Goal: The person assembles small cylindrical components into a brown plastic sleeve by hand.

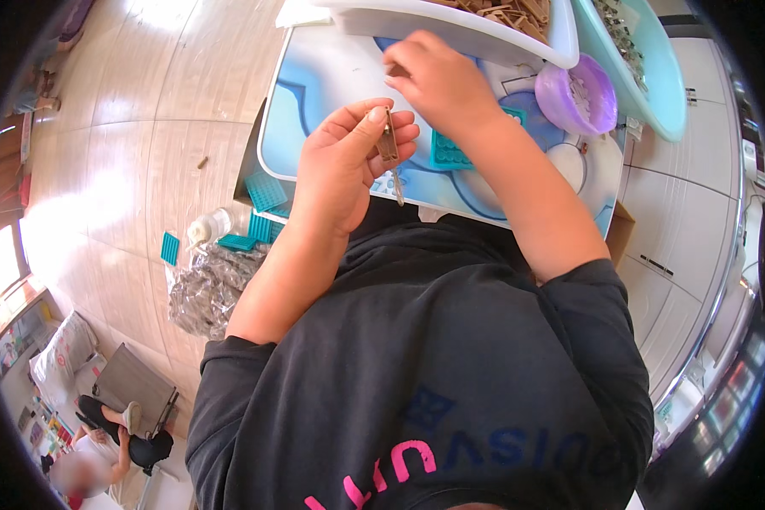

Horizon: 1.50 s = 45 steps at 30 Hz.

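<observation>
My left hand (340,157) is raised before the table's near edge, thumb and fingers closed on a small, narrow brown piece (388,143) with a bit of metal showing along it. Just below that piece hangs a thin shiny strip (399,187); whether it is joined to the piece, I cannot tell. Over the table, farther off and to the right, my right hand (438,81) is slightly blurred, its thumb and fingers curled toward each other. What lies between those fingertips is too small to make out. Partly behind my right forearm, a teal gridded tray (450,153) rests on the tabletop.
A white bin (450,32) of brown pieces stands at the table's far side. Right of it are a pale teal basin (667,93) with metal parts and a purple bowl (552,98) of small white pieces. Left floor: a crumpled clear bag (204,293), a white bottle (208,228). A person (102,450) sits lower left.
</observation>
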Tool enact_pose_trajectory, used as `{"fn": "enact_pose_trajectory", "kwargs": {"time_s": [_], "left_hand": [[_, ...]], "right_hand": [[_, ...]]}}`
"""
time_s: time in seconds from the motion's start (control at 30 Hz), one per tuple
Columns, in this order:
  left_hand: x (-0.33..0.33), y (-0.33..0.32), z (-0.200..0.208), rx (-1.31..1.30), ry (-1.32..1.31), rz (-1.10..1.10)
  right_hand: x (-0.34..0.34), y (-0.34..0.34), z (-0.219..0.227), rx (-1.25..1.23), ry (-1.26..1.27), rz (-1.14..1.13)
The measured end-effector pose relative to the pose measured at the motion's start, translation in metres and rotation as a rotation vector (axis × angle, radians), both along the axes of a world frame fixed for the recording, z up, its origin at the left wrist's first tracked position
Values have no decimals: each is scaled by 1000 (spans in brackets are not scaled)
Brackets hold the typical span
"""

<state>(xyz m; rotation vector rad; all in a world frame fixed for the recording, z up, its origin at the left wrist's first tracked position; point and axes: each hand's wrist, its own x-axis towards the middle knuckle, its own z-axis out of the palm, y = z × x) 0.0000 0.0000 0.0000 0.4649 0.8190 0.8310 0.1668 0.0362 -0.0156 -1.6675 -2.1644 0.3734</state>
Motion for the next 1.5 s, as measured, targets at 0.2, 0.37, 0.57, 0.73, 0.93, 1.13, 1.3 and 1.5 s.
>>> {"fn": "enact_pose_trajectory", "kwargs": {"time_s": [0.2, 0.37, 0.57, 0.73, 0.93, 1.13, 1.3, 1.5], "left_hand": [[16, -12, 8, -15, -23, -27], [37, -22, 12, 7, -52, -127], [62, -33, 15, 88, -10, -210], [70, -38, 22, 142, 8, -262], [72, -41, 24, 150, -20, -302], [73, -43, 25, 112, -19, -361], [72, -43, 23, 158, 33, -387], [69, -44, 26, 136, -18, -409]], "right_hand": [[68, -98, 11, 479, 152, -311], [121, -176, -31, 394, -66, -571], [117, -198, -25, 243, -30, -452], [135, -196, -30, 152, 73, -444], [113, -188, 7, 184, 340, -502], [64, -167, 50, 361, 465, -175], [57, -160, 46, 347, 467, -74], [55, -156, 46, 333, 396, -60]]}}
